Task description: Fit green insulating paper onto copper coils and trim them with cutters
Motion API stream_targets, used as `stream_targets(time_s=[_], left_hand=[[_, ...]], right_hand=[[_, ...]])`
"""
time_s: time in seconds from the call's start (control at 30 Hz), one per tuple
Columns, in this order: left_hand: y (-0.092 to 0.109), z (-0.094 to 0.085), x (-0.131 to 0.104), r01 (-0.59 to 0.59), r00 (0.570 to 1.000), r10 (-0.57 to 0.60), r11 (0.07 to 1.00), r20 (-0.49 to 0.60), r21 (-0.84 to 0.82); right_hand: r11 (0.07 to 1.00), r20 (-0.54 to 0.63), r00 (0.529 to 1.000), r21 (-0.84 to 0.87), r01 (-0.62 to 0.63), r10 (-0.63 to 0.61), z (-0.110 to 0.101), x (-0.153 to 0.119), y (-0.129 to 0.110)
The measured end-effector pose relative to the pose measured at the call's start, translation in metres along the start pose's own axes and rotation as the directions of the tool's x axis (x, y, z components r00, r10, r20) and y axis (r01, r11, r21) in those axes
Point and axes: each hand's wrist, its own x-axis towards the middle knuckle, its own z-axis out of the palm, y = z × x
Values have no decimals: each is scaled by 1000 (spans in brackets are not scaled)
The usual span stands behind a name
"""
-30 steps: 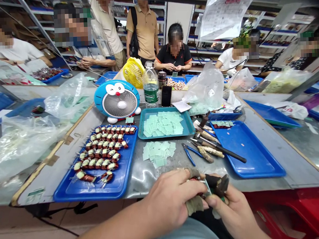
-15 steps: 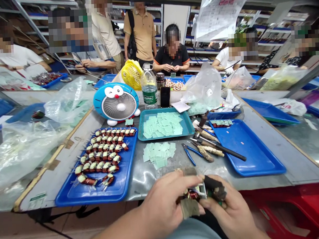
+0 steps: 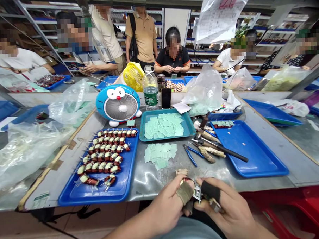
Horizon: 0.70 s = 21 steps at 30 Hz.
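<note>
My left hand (image 3: 164, 204) is closed round a copper-wound toroid coil (image 3: 187, 180), just in front of the bench edge. The fingers cover most of the coil. Silvery wire leads (image 3: 197, 194) stick out of its right side. My right hand (image 3: 229, 206) pinches at these leads with thumb and forefinger. Worn cloth wraps cover several fingers of both hands; a dark one (image 3: 210, 190) sits on the right forefinger. Beyond the left hand, a blue tray (image 3: 99, 196) holds rows of similar coils (image 3: 99, 167). A loose pile of pale green square sheets (image 3: 161, 154) lies ahead of my hands.
A teal tray (image 3: 141, 129) holds more green sheets. Blue-handled pliers (image 3: 190, 155), a hammer (image 3: 229, 151) and other tools lie by the right blue tray (image 3: 258, 157). A cartoon fan (image 3: 118, 103) and water bottle (image 3: 150, 90) stand behind. Several people are across the bench.
Both hands have turned the coil, and its leads now point right between them. My left fingers have drawn in round it. The view has shifted slightly.
</note>
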Motion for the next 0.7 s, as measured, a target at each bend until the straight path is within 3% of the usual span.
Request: stream_targets(time_s=[0.13,0.27,0.43,0.57,0.63,0.67,0.7], left_hand=[[-4,5,-2,-24,1000,24,999,-8,40],[-11,8,-2,-68,995,69,998,-77,15],[-13,4,-5,-59,998,61,995,-25,80],[-19,-2,-2,-72,996,74,997,-49,31],[-26,-7,2,-100,994,97,994,-55,-40],[-30,-10,5,-128,990,122,988,-69,-91],[-33,-14,7,-160,984,147,976,-96,-148]], right_hand=[[999,76,997,47,25,-29,-3,3,4],[997,-3,997,29,-74,74,1,1,0],[996,187,982,87,19,-36,1,2,7],[992,154,988,130,0,-20,6,6,13],[975,146,984,183,-127,100,12,2,15],[940,145,962,222,-258,230,16,-3,15],[868,154,909,270,-417,388,19,-9,16]])
